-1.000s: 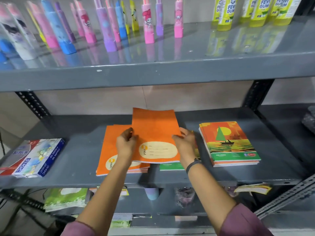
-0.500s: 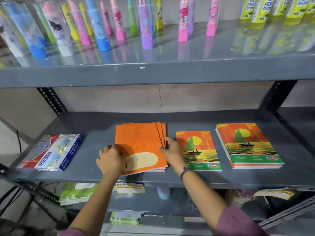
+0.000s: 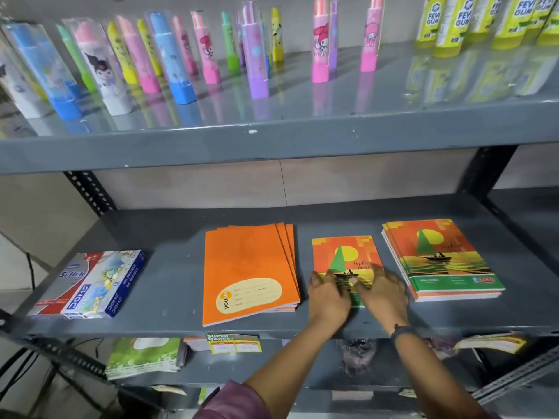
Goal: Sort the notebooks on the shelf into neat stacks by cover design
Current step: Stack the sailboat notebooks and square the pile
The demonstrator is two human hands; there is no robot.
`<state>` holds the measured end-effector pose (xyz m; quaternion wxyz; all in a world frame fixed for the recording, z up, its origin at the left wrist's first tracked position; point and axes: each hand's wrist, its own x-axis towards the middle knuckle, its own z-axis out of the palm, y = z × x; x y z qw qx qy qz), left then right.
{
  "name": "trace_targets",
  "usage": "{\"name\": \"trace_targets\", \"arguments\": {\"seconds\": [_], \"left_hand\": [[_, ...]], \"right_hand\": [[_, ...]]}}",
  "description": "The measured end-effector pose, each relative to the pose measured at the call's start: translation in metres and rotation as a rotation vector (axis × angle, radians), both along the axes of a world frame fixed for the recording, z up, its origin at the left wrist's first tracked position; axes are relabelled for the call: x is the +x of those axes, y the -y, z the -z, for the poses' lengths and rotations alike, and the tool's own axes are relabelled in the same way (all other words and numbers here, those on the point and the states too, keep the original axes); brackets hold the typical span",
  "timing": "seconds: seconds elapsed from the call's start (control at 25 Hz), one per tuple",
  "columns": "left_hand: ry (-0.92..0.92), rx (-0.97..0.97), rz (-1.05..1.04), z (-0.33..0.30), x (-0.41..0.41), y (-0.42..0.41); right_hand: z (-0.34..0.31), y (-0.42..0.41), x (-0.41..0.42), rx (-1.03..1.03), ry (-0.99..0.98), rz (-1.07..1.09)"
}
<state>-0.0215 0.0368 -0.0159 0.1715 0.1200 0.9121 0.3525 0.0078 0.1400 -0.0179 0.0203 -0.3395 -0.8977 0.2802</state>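
Note:
A stack of orange notebooks (image 3: 245, 264) lies flat on the grey middle shelf (image 3: 169, 282), its lower covers fanned slightly to the right. Right of it lies a single sailboat-cover notebook (image 3: 343, 252). My left hand (image 3: 328, 293) and my right hand (image 3: 382, 290) both rest on its lower half, fingers spread, covering its bottom edge. Whether the fingers grip the cover I cannot tell. Further right sits a stack of sailboat-cover notebooks (image 3: 438, 258), untouched.
Two pastel boxes (image 3: 90, 282) lie at the shelf's left end. The upper shelf holds several coloured tubes (image 3: 178, 58) and yellow glue bottles (image 3: 453, 22). Below, green-cover books (image 3: 145, 356) and loose papers lie. A dark upright post (image 3: 490, 170) stands at the right.
Both hands have left the orange stack and moved right onto the single sailboat notebook. The orange notebook held up a second ago now lies on its stack.

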Motion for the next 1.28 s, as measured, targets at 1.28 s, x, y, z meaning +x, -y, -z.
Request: {"name": "trace_targets", "arguments": {"seconds": [1.28], "left_hand": [[0.397,0.779,-0.509,-0.011,0.004,-0.147]], "right_hand": [[-0.028,-0.209,0.028,-0.422,-0.37,0.29]]}}
